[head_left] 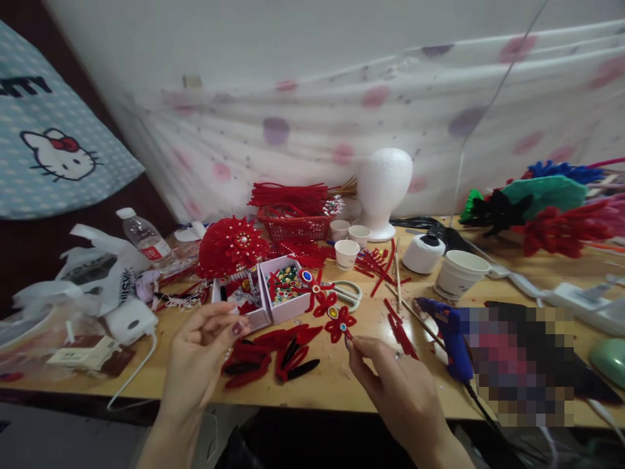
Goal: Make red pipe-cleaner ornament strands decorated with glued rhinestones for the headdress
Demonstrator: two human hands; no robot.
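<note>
My right hand [390, 378] pinches the lower edge of a red flower piece [340, 324] with a blue gem at its centre. More red flowers with a yellow gem and a round blue gem join it up and to the left. My left hand [208, 345] is raised in front of the white boxes [290, 308], thumb and fingertips together; what they hold, if anything, is too small to name. Between my hands, red and black fuzzy petals [293, 361] lie on the table. Beads and gems fill the right box.
A blue glue gun [452, 339] lies right of my right hand. Scissors [347, 296], paper cups [346, 254], a thread spool [424, 254], a foam head [385, 189] and a red basket [295, 227] stand behind. Left are a bottle [144, 238] and plastic bags [92, 267].
</note>
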